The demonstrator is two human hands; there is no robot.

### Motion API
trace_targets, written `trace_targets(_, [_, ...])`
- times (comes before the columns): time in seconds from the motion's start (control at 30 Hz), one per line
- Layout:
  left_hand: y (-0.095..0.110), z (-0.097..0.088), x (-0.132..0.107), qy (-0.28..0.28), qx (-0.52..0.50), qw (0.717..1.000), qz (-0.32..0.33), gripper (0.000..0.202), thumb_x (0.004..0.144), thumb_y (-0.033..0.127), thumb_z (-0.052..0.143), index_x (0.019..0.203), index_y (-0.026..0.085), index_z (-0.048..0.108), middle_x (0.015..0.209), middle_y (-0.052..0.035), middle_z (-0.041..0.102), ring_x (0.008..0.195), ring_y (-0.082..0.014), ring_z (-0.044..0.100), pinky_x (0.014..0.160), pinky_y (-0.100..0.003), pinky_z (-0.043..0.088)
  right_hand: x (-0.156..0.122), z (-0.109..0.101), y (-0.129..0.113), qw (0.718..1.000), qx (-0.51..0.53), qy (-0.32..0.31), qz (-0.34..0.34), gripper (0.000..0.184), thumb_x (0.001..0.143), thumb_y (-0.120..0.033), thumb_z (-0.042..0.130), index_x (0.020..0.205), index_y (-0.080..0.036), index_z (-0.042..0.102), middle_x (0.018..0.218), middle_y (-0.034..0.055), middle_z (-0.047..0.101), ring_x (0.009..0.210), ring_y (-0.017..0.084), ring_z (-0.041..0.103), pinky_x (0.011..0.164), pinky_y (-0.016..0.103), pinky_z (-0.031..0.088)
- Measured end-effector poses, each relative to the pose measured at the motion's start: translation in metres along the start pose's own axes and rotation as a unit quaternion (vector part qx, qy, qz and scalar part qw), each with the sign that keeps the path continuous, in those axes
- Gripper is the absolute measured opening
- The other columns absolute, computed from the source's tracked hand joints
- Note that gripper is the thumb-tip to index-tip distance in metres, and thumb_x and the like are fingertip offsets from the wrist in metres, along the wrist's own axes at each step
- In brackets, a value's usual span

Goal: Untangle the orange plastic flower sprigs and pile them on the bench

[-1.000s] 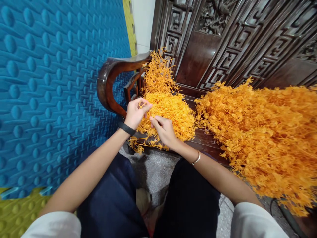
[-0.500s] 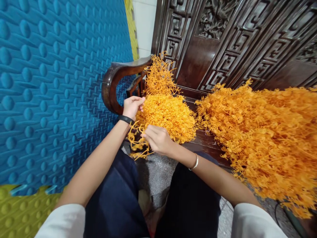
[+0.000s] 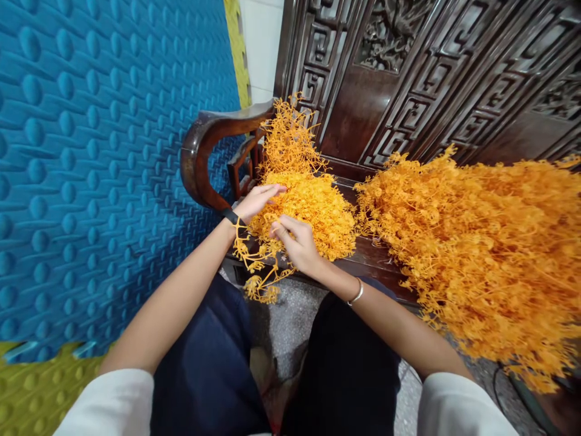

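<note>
My left hand reaches over a heap of small yellow-orange plastic pieces, its fingers stretched out and nothing visible in them. Just to the right and nearer to me, my right hand is closed in a pinch on a branching orange plastic sprig. Thin stems of the sprig hang down from the fingers, toward the wristband on my left arm. Behind the heap stands a looser bunch of orange sprigs. The exact spot where the right fingertips grip is partly hidden.
A large mound of orange sprigs covers the right side of the dark wooden bench. Its curved armrest rises left of my hands, and its carved back stands behind. Blue foam matting lies at left.
My left hand has moved right and its fingers have straightened. My right hand has lifted slightly and shifted right, with the sprig hanging lower and more spread out.
</note>
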State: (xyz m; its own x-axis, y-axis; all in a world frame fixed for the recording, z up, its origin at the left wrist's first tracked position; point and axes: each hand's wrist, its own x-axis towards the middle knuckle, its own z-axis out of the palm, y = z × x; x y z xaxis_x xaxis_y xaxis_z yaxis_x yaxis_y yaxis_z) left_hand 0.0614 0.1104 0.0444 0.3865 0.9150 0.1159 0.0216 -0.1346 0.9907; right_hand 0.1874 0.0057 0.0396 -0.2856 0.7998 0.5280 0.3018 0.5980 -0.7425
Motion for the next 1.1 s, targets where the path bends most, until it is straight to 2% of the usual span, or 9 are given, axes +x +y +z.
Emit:
trace_targets(0.17, [0.012,0.01,-0.012,-0.146,-0.11,0.976,-0.114,0.088,0.075,0.079,0.013,0.072,0.011,0.069,0.06,-0.0099,0.065,0.064,-0.0173,0.061,0.066,-0.027,0.047,0.009,-0.01,0.003,0.976,0.157,0.079,0.127,0.04,0.085,-0.055,0.047,0.07,-0.019,0.057,0.067,0.0012,0.054,0.06,0.011,0.049,0.051,0.024,0.039])
trace_targets(0.3, [0.015,0.016,-0.024,-0.226,-0.149,0.951,-0.148,0.096,0.072,0.081,0.004,0.077,0.011,0.069,0.062,-0.0105,0.065,0.06,-0.0169,0.06,0.064,-0.028,0.048,0.011,-0.02,0.002,0.96,0.2,0.108,0.163,0.038,0.087,-0.052,0.046,0.078,-0.019,0.061,0.071,0.0016,0.055,0.054,0.008,0.047,0.048,0.024,0.038])
trace_targets(0.57, [0.024,0.003,-0.054,-0.12,-0.207,0.968,-0.082,0.091,0.071,0.084,0.015,0.097,0.012,0.066,0.083,-0.0138,0.068,0.093,-0.0288,0.063,0.071,-0.035,0.051,0.012,-0.033,0.001,0.938,0.262,0.164,0.155,0.025,0.086,-0.037,0.049,0.083,-0.02,0.066,0.079,0.0034,0.062,0.062,0.01,0.056,0.066,0.028,0.049])
trace_targets(0.63, [0.026,0.003,-0.06,-0.119,-0.188,0.974,-0.043,0.076,0.07,0.078,0.038,0.097,0.013,0.065,0.087,-0.0118,0.068,0.093,-0.0276,0.064,0.074,-0.034,0.051,0.012,-0.034,0.001,0.933,0.27,0.17,0.169,0.026,0.086,-0.038,0.048,0.085,-0.02,0.066,0.08,0.0035,0.063,0.065,0.011,0.059,0.071,0.03,0.051])
trace_targets(0.7, [0.028,0.006,-0.064,-0.105,-0.158,0.982,-0.015,0.055,0.066,0.058,0.065,0.097,0.013,0.063,0.09,-0.0086,0.069,0.088,-0.0236,0.066,0.078,-0.033,0.051,0.012,-0.036,0.0,0.931,0.275,0.162,0.179,0.026,0.085,-0.04,0.049,0.086,-0.02,0.067,0.082,0.0035,0.064,0.066,0.011,0.059,0.073,0.03,0.051])
trace_targets(0.77, [0.029,0.01,-0.066,-0.082,-0.142,0.986,-0.017,0.042,0.065,0.039,0.074,0.096,0.013,0.061,0.085,-0.0059,0.07,0.076,-0.019,0.068,0.074,-0.03,0.052,0.012,-0.038,-0.001,0.933,0.271,0.149,0.185,0.027,0.084,-0.041,0.051,0.082,-0.019,0.067,0.082,0.0036,0.065,0.064,0.011,0.058,0.07,0.029,0.05])
trace_targets(0.83, [0.031,0.012,-0.068,-0.078,-0.154,0.984,-0.042,0.031,0.072,0.036,0.067,0.091,0.013,0.059,0.075,-0.005,0.07,0.056,-0.0148,0.066,0.058,-0.027,0.052,0.011,-0.039,-0.003,0.936,0.254,0.15,0.192,0.028,0.082,-0.042,0.052,0.075,-0.019,0.067,0.078,0.0039,0.065,0.058,0.01,0.055,0.063,0.028,0.048])
trace_targets(0.93, [0.032,0.012,-0.071,-0.115,-0.169,0.977,-0.063,0.025,0.079,0.037,0.057,0.071,0.014,0.054,0.058,-0.0053,0.067,0.033,-0.0076,0.05,0.037,-0.019,0.035,0.011,-0.04,-0.003,0.937,0.229,0.182,0.193,0.026,0.079,-0.041,0.056,0.068,-0.018,0.064,0.075,0.0034,0.063,0.053,0.009,0.049,0.055,0.026,0.044])
trace_targets(1.1, [0.03,0.01,-0.076,-0.141,-0.149,0.976,-0.077,0.036,0.08,0.033,0.055,0.051,0.015,0.044,0.043,-0.0039,0.057,0.029,-0.0023,0.034,0.033,-0.018,0.014,0.009,-0.037,0.0,0.941,0.207,0.231,0.137,0.02,0.072,-0.032,0.058,0.09,-0.023,0.058,0.097,0.0021,0.057,0.066,0.011,0.052,0.066,0.029,0.045])
